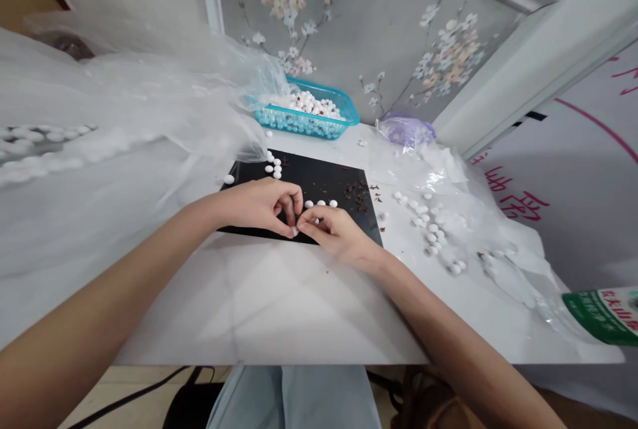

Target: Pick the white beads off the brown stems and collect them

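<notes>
Over the front part of a black mat (319, 176), my left hand (262, 206) pinches a small white bead (295, 231) between thumb and fingers. My right hand (339, 233) meets it there, its thumb and forefinger pressed together at the bead's side; whatever those tips hold is too small to make out. A short row of white beads (321, 203) lies just behind my right hand. More white beads (277, 169) sit at the mat's back left. Small dark brown star-like pieces (356, 196) are scattered on the mat's right side.
A blue basket (351, 112) full of white beads, some with brown pieces, stands at the back. A large clear plastic bag (124, 216) with beads fills the left. Loose beads (433, 233), a purple bag (406, 131) and a lying bottle (598, 316) are on the right.
</notes>
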`<move>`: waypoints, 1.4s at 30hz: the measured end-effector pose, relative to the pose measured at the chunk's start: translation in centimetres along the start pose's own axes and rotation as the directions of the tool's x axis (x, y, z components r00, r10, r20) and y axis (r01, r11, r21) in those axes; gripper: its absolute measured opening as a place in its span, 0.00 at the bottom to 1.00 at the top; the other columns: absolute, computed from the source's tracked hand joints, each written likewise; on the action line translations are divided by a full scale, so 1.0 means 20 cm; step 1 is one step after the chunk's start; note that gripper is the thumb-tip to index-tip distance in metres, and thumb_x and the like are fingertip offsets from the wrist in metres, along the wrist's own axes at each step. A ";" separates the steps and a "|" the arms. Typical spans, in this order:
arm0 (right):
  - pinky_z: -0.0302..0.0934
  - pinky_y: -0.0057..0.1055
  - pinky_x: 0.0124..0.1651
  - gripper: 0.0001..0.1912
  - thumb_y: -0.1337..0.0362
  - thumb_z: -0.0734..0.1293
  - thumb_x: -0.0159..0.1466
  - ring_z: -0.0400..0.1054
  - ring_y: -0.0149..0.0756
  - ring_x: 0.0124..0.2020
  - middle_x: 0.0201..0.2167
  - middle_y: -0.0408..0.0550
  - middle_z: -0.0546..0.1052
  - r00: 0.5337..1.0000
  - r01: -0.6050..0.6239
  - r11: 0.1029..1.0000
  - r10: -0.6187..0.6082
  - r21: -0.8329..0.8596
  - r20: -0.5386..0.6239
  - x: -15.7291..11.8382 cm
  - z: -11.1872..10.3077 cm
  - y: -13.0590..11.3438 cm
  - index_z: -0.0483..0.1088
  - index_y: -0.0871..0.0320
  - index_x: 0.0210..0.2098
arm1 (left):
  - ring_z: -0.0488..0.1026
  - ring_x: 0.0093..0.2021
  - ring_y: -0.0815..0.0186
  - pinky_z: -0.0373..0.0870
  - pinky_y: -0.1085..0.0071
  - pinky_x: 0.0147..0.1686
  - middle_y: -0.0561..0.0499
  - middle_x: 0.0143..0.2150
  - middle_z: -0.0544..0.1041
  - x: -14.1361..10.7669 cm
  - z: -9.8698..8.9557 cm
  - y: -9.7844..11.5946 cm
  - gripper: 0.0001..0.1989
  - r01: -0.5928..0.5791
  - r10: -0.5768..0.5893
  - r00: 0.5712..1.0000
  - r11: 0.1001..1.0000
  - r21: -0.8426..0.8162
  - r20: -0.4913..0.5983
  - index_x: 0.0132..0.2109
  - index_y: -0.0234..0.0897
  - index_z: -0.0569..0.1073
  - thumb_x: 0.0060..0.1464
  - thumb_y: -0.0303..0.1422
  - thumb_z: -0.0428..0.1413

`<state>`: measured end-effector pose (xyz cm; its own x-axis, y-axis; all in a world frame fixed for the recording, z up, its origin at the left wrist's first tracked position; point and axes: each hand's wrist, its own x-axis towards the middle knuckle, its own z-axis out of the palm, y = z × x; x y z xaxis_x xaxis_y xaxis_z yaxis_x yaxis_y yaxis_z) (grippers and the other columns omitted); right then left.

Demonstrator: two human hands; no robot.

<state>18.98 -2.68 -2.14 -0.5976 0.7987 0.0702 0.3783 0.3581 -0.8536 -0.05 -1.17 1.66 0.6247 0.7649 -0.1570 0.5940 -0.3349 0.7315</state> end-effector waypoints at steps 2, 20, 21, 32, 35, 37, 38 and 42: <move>0.51 0.23 0.23 0.06 0.65 0.62 0.58 0.55 0.23 0.21 0.23 0.40 0.67 0.999 -0.019 0.999 0.019 0.026 -0.028 0.00 0.01 0.00 0.68 0.59 0.27 | 0.70 0.26 0.71 0.60 0.75 0.28 0.57 0.29 0.78 0.00 0.00 0.00 0.10 0.001 -0.001 1.000 1.000 0.006 0.003 0.32 0.39 0.67 0.40 0.31 0.60; 0.50 0.25 0.22 0.10 0.61 0.69 0.50 0.58 0.24 0.19 0.20 0.46 0.74 0.952 -0.204 0.943 0.254 0.262 -0.171 0.00 0.07 -0.01 0.76 0.63 0.26 | 0.70 0.29 0.72 0.59 0.76 0.28 0.56 0.30 0.76 0.01 -0.02 0.00 0.13 0.016 -0.016 0.998 1.000 0.003 0.062 0.33 0.37 0.64 0.41 0.33 0.60; 0.51 0.25 0.22 0.10 0.61 0.69 0.50 0.58 0.24 0.19 0.20 0.46 0.74 0.952 -0.205 0.940 0.256 0.271 -0.166 0.00 0.07 -0.01 0.76 0.63 0.26 | 0.70 0.28 0.72 0.59 0.76 0.28 0.56 0.30 0.76 0.01 -0.01 0.00 0.13 0.017 -0.017 0.998 1.000 0.007 0.061 0.33 0.37 0.64 0.41 0.33 0.60; 0.58 0.26 0.25 0.09 0.61 0.70 0.49 0.64 0.28 0.21 0.22 0.46 0.77 0.948 -0.206 0.926 0.269 0.316 -0.170 0.01 0.07 0.01 0.77 0.61 0.26 | 0.72 0.30 0.70 0.61 0.74 0.30 0.56 0.29 0.77 0.02 0.00 -0.03 0.15 0.034 -0.030 0.998 0.997 -0.065 0.051 0.31 0.38 0.64 0.39 0.36 0.61; 0.56 0.26 0.25 0.08 0.62 0.70 0.49 0.62 0.27 0.21 0.21 0.45 0.75 0.944 -0.207 0.932 0.270 0.297 -0.189 0.02 0.08 0.01 0.77 0.61 0.25 | 0.73 0.31 0.68 0.62 0.74 0.31 0.55 0.29 0.77 0.02 0.00 -0.04 0.16 0.044 -0.040 0.998 0.995 -0.090 0.050 0.32 0.38 0.64 0.39 0.37 0.62; 0.54 0.25 0.25 0.07 0.63 0.70 0.48 0.60 0.26 0.21 0.19 0.43 0.73 0.940 -0.211 0.937 0.273 0.278 -0.207 0.02 0.08 0.00 0.77 0.61 0.25 | 0.74 0.32 0.68 0.62 0.73 0.31 0.55 0.29 0.77 0.03 0.00 -0.04 0.16 0.066 -0.061 0.997 0.993 -0.101 0.053 0.33 0.38 0.64 0.38 0.36 0.62; 0.53 0.25 0.24 0.07 0.64 0.70 0.48 0.58 0.25 0.20 0.18 0.42 0.72 0.937 -0.210 0.940 0.272 0.267 -0.219 0.02 0.09 0.00 0.77 0.61 0.24 | 0.74 0.32 0.68 0.63 0.73 0.31 0.55 0.30 0.78 0.03 0.00 -0.05 0.16 0.077 -0.072 0.996 0.991 -0.109 0.055 0.33 0.38 0.64 0.38 0.36 0.62; 0.47 0.23 0.22 0.05 0.66 0.69 0.48 0.51 0.22 0.19 0.15 0.37 0.64 0.937 -0.206 0.950 0.261 0.234 -0.234 0.02 0.08 -0.03 0.76 0.61 0.24 | 0.73 0.32 0.68 0.62 0.74 0.31 0.55 0.31 0.78 0.02 0.00 -0.05 0.18 0.104 -0.096 0.993 0.987 -0.125 0.067 0.34 0.38 0.63 0.37 0.35 0.63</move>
<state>17.40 -3.44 -2.42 -0.2957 0.9546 -0.0361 0.3174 0.0626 -0.9462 -0.41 -0.46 0.93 0.5970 0.7552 -0.2706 0.5878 -0.1822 0.7883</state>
